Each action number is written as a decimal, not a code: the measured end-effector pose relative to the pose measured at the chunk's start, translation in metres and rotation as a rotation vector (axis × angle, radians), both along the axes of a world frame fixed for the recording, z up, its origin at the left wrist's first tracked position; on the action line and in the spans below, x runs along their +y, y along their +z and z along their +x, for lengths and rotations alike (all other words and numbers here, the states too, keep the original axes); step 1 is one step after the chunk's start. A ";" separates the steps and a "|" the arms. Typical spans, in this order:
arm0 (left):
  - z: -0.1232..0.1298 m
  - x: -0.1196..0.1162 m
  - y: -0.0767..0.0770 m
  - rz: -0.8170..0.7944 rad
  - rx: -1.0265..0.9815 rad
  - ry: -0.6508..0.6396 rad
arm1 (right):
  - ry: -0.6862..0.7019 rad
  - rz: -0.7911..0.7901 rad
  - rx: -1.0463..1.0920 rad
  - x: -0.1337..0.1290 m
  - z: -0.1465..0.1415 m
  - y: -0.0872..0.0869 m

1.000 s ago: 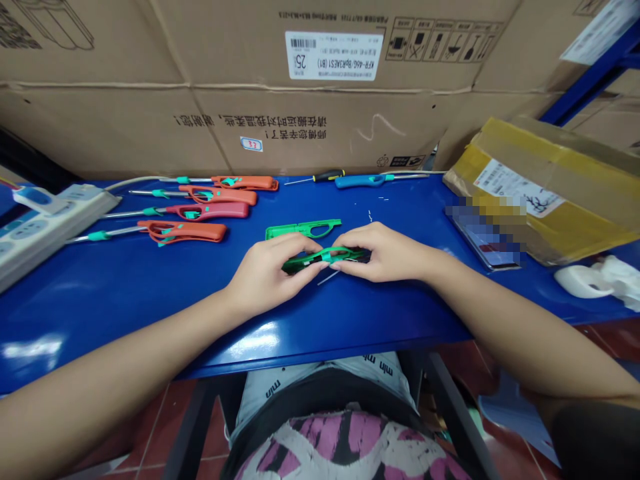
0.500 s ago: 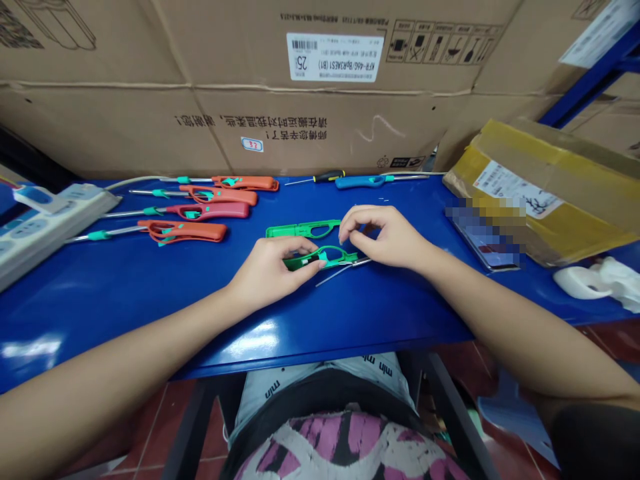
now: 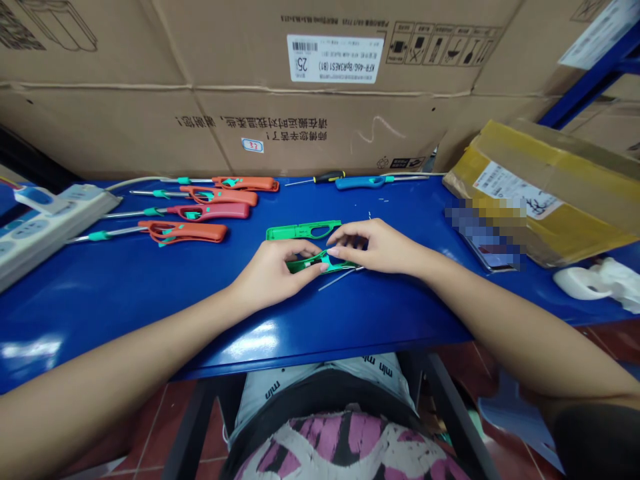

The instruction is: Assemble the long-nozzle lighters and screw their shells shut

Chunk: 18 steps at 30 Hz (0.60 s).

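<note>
A green lighter body (image 3: 299, 265) lies opened up on the blue table, its inner parts and teal trigger showing. My left hand (image 3: 273, 270) is closed on its handle end, thumb in front and fingers behind. At the trigger loop, the thumb and forefinger of my right hand (image 3: 377, 247) come together on the lighter; whether a small part is between them is hidden. The loose green shell half (image 3: 287, 231) lies just behind. In front of the lighter is a thin straight rod (image 3: 334, 281), and part of a metal tube pokes out under my right hand.
Several orange and red lighters (image 3: 187, 232) lie at the left, near a white power strip (image 3: 55, 220). A screwdriver (image 3: 327, 177) and a blue lighter (image 3: 360, 182) lie along the back. A phone (image 3: 483, 243), a taped carton (image 3: 540, 193) and white tape roll (image 3: 580, 283) are rightward.
My right hand has come down and slightly left, its fingertips now on the lighter's trigger area. My left hand and the lighter have shifted very slightly.
</note>
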State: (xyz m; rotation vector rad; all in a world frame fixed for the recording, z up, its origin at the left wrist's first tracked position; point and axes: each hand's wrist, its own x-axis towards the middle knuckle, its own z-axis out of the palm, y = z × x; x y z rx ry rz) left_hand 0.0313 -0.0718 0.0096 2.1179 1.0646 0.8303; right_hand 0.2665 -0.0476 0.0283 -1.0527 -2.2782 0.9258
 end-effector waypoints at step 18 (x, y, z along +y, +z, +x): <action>0.001 -0.001 0.004 -0.145 -0.088 -0.027 | 0.093 -0.103 -0.027 -0.001 -0.001 0.000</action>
